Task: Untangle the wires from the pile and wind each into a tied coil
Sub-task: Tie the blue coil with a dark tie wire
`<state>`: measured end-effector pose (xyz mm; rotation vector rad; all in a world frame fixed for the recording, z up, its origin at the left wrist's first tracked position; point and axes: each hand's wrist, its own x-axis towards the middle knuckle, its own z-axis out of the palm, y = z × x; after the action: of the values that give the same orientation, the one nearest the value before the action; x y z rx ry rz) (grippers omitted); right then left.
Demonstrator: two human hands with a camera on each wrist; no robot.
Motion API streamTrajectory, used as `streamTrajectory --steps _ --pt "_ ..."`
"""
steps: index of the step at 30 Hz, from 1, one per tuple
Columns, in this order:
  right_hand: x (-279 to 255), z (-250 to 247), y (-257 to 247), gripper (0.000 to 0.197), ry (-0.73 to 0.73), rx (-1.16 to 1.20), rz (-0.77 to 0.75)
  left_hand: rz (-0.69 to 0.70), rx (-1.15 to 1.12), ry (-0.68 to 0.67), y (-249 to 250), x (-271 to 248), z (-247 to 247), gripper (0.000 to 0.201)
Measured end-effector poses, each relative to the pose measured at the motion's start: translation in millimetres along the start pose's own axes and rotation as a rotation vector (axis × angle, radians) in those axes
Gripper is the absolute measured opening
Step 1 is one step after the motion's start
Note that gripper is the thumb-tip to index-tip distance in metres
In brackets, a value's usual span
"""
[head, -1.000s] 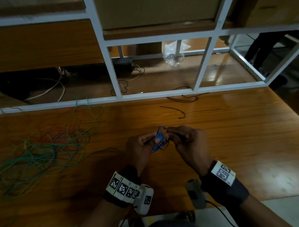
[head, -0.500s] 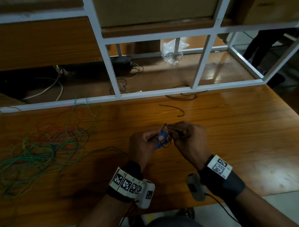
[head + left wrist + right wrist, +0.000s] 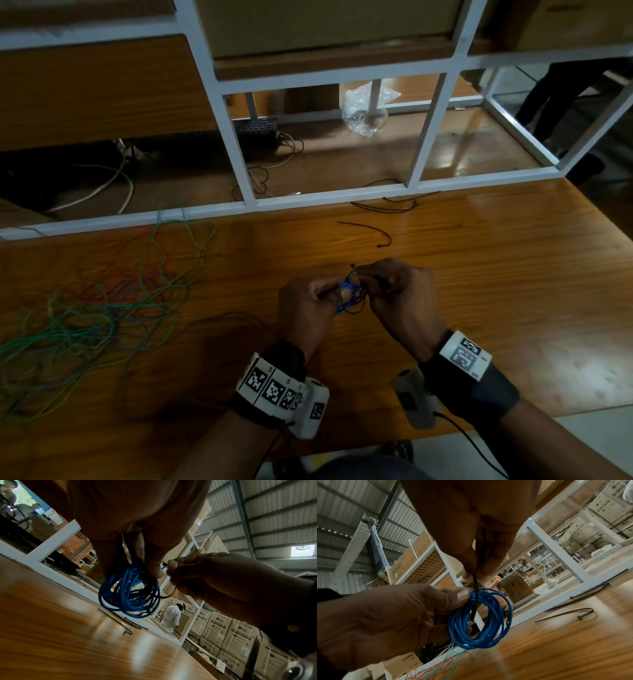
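2 hands work: left hand (image 3: pixel 305 311) holds blue coil (image 3: pixel 479 618), right hand (image 3: pixel 400 298) pinches black tie (image 3: pixel 475 588).

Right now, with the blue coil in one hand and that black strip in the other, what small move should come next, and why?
Probably pull the black cable tie snug. The left hand pinches the blue coil above the table; the right hand pinches the tie, which crosses the coil and looks loose.
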<state>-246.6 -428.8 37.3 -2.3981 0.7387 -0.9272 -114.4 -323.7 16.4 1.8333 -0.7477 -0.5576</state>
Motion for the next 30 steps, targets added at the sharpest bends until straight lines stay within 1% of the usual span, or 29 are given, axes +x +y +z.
streamTrajectory --steps 3,7,11,13,15,18,21,23,25,30 --pt "0.1 2.3 1.6 0.015 -0.028 -0.012 0.02 0.026 0.011 -0.012 3.2 -1.2 -1.3 0.022" --pt "-0.8 4.9 4.3 0.016 -0.084 0.017 0.037 0.026 0.003 -0.016 4.6 0.7 -3.2 0.022" --pt "-0.9 6.3 2.8 0.014 -0.085 0.043 0.042 0.065 0.002 -0.037 8.1 1.8 -5.4 0.025" --pt "-2.3 5.4 2.8 0.012 -0.06 0.059 0.043 0.061 -0.035 -0.03 6.3 3.8 -4.8 0.023" --pt "-3.1 1.9 3.4 0.011 0.004 0.096 0.06 0.049 -0.077 -0.028 4.3 5.6 -4.2 0.022" --pt "-1.0 -3.3 2.9 0.013 0.061 0.099 0.078 0.051 -0.073 -0.025 -0.5 8.5 -4.8 0.022" --pt "1.4 -4.2 3.9 0.014 0.072 0.063 0.043 0.049 -0.094 -0.054 -1.7 8.8 -3.1 0.022" --pt "2.4 -3.2 4.9 0.015 0.071 0.042 0.022 0.074 -0.081 -0.064 -1.3 8.9 -1.6 0.027" --pt "2.3 -1.2 5.1 0.015 0.072 0.027 -0.007 0.105 -0.051 -0.052 -2.1 10.3 -0.7 0.023" --pt "0.0 1.1 4.3 0.018 0.039 0.011 -0.024 0.124 -0.031 -0.046 -5.1 12.8 1.5 0.024"
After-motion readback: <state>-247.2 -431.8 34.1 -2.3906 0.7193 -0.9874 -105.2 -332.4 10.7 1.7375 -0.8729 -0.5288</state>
